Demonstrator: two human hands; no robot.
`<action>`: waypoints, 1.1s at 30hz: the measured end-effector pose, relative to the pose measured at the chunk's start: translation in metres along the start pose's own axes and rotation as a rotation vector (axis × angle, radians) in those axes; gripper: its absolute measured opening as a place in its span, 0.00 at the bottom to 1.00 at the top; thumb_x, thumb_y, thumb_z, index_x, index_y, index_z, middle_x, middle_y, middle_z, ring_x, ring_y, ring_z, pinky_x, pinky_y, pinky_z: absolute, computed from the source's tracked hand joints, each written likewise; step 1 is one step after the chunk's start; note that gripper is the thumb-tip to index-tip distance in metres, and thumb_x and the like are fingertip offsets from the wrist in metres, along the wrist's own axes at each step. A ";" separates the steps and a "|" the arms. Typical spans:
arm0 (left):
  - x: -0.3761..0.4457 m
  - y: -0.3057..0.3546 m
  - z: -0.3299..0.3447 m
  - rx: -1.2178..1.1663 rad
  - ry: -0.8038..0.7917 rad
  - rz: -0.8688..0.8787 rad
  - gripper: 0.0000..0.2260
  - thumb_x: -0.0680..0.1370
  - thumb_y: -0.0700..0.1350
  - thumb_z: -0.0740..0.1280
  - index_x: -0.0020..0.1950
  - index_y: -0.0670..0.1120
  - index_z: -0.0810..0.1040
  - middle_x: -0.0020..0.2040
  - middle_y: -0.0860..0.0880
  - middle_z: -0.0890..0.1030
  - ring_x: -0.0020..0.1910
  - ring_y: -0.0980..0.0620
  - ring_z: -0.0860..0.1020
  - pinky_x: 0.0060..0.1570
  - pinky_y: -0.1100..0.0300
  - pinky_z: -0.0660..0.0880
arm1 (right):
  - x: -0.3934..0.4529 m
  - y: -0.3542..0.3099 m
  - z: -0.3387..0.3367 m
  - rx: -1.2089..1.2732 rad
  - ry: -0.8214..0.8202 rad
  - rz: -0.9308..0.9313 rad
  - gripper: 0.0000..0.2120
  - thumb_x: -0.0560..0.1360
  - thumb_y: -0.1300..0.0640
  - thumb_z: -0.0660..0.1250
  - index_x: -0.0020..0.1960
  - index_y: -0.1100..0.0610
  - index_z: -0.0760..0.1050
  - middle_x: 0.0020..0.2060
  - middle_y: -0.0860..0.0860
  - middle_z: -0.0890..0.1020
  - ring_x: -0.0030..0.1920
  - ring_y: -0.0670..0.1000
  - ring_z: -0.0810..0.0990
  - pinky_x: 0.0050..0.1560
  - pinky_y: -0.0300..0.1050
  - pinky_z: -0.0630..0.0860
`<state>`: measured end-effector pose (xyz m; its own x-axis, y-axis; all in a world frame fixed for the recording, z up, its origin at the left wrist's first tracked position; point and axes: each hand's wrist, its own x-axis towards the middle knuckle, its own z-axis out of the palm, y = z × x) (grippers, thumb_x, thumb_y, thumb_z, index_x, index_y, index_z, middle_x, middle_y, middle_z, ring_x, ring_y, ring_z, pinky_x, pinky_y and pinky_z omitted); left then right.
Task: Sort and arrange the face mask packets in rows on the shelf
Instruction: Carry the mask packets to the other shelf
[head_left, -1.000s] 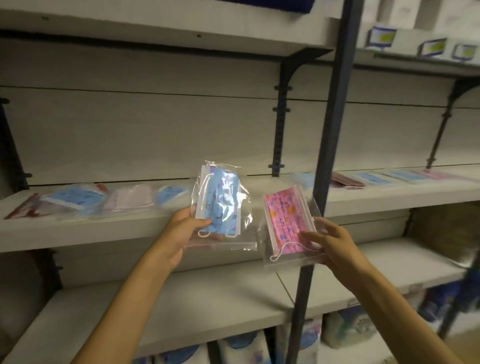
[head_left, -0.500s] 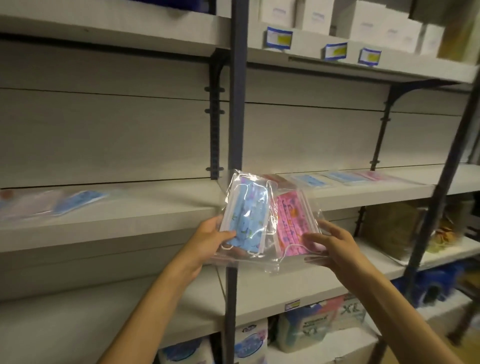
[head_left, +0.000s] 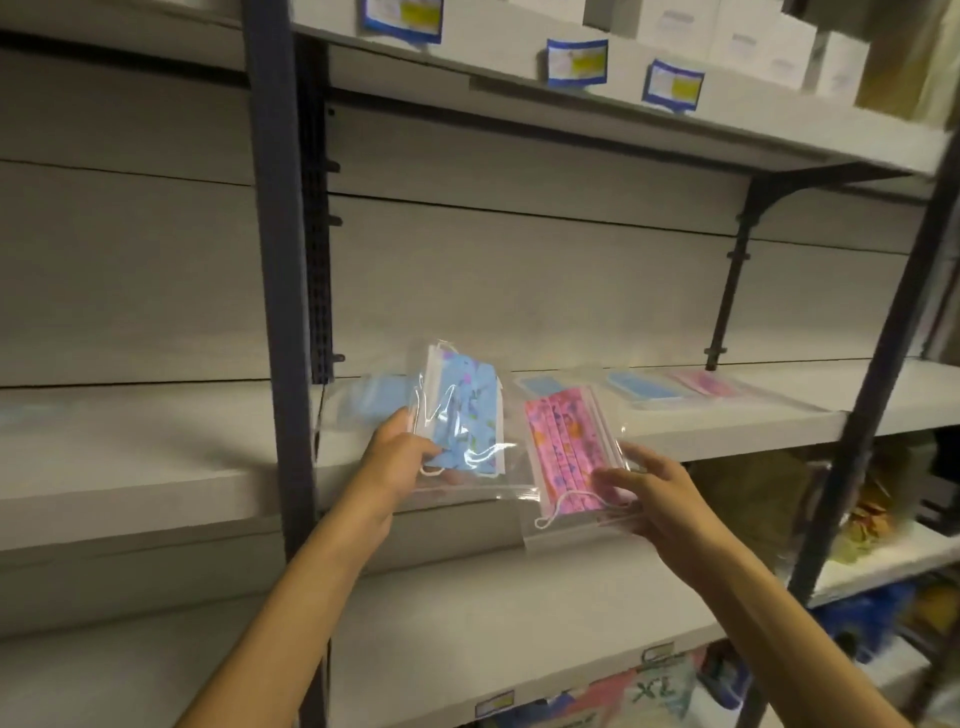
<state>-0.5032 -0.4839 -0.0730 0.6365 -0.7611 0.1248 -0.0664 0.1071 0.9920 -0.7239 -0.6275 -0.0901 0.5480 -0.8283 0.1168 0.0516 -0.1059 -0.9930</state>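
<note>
My left hand (head_left: 397, 457) pinches a clear packet of blue patterned masks (head_left: 465, 415) at its lower left corner. My right hand (head_left: 647, 491) holds a clear packet of pink patterned masks (head_left: 566, 452) by its lower right edge. Both packets hover over the front edge of the middle shelf (head_left: 727, 423). Lying flat on that shelf are a blue packet (head_left: 363, 402) behind my left hand, another blue packet (head_left: 540, 385), a further blue packet (head_left: 644, 388) and a pink packet (head_left: 709, 383) to the right.
A dark upright post (head_left: 275, 291) stands left of my hands, another post (head_left: 878, 395) at the right. White boxes (head_left: 753, 36) and price labels (head_left: 576, 60) line the top shelf. The lower shelf (head_left: 493, 613) runs under my arms, with packaged goods (head_left: 654, 691) below.
The view has swung right along the shelving, so the left group of packets has left the frame. Both hands have carried their packets right; the two packets, overlapped half a second ago, are apart again.
</note>
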 end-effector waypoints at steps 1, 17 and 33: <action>0.011 0.003 0.008 -0.005 0.025 0.002 0.18 0.75 0.27 0.58 0.51 0.48 0.78 0.45 0.45 0.84 0.43 0.43 0.83 0.40 0.54 0.80 | 0.013 -0.001 -0.008 -0.003 0.005 -0.001 0.12 0.75 0.68 0.68 0.51 0.52 0.80 0.47 0.58 0.87 0.53 0.65 0.84 0.59 0.62 0.76; 0.170 0.011 0.134 0.246 0.259 -0.095 0.18 0.69 0.40 0.59 0.57 0.52 0.75 0.50 0.41 0.83 0.36 0.42 0.82 0.25 0.54 0.78 | 0.182 -0.001 -0.134 -0.035 -0.068 -0.021 0.13 0.75 0.68 0.67 0.57 0.56 0.79 0.45 0.57 0.87 0.44 0.58 0.85 0.35 0.43 0.78; 0.228 -0.022 0.224 1.558 0.181 -0.147 0.22 0.78 0.45 0.62 0.72 0.55 0.70 0.69 0.47 0.71 0.69 0.44 0.67 0.66 0.46 0.61 | 0.289 0.011 -0.231 -0.097 -0.221 -0.018 0.11 0.77 0.66 0.67 0.54 0.53 0.79 0.43 0.54 0.87 0.35 0.47 0.84 0.31 0.38 0.75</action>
<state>-0.5286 -0.8031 -0.0627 0.7807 -0.6093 0.1386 -0.6202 -0.7827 0.0522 -0.7575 -0.9949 -0.0636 0.7176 -0.6865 0.1176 -0.0116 -0.1807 -0.9835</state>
